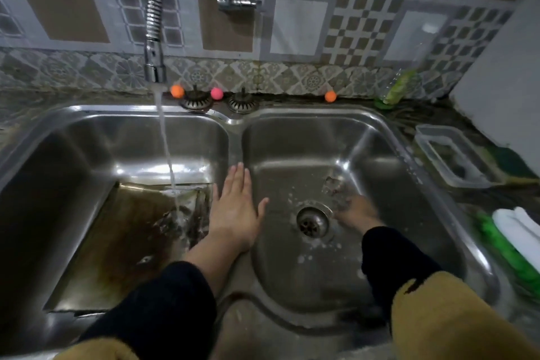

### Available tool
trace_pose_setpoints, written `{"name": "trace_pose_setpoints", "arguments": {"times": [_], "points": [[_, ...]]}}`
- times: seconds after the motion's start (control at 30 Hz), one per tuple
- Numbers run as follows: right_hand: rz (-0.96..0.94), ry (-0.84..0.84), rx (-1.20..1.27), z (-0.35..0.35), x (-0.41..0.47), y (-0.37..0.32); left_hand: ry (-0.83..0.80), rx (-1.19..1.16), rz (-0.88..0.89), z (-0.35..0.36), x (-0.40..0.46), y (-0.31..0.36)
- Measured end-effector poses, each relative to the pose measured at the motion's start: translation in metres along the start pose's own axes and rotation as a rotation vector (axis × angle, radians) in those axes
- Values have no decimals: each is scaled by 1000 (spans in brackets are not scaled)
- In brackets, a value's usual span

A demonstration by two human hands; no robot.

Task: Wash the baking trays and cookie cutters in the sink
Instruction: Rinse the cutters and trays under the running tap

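Left hand flat, fingers straight and spread, holding nothing; it sits over the divider between the two basins, fingertips toward 12 o'clock. Right hand down in the right basin, just beside the drain at its 3 o'clock; blurred, so whether it grips anything I cannot tell. A blurred metallic shape sits at its 11 o'clock, maybe a cookie cutter, not certain.

Baking tray lies in the left basin, at 9 o'clock of the left hand, stained brown, tilted with its far edge against the back wall. Faucet at 12 o'clock runs water onto the tray's far right corner, splashing.

Further out: two strainer plugs and small coloured balls on the back rim; clear plastic container at 3 o'clock on the counter; green scrubber and white cloth beside it.

Step, as I judge it: rinse stage, tray wetting under the stream, right hand working small items. Early in the task; tray stains remain. Next move likely needs the left hand to reach across at 9 o'clock and grip the tray edge, with the scrubber fetched from 3 o'clock.
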State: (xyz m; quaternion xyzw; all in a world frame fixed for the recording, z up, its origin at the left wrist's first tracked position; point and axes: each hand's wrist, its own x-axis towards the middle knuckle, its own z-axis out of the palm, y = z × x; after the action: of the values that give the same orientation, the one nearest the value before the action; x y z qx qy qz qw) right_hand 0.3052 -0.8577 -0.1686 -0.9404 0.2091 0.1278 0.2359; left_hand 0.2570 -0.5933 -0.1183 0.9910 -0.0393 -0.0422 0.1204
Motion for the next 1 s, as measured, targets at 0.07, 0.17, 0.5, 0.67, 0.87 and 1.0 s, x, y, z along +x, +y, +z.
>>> {"name": "trace_pose_setpoints", "arguments": {"times": [0.07,0.17,0.5,0.67,0.87,1.0], "points": [[49,59,-5,7,25,12,19,14,-5,2,2,-1],[53,164,14,14,57,17,43,28,-2,3,3,-1],[57,132,2,14,65,17,43,21,-2,5,8,-3],[-35,83,-62,3,30,-3,24,0,3,2,8,0],[-271,-59,-36,-7,-44,-76,-30,-59,81,-1,7,-5],[-504,-66,-48,-7,-100,-141,-32,-59,208,-15,-6,-33]]}}
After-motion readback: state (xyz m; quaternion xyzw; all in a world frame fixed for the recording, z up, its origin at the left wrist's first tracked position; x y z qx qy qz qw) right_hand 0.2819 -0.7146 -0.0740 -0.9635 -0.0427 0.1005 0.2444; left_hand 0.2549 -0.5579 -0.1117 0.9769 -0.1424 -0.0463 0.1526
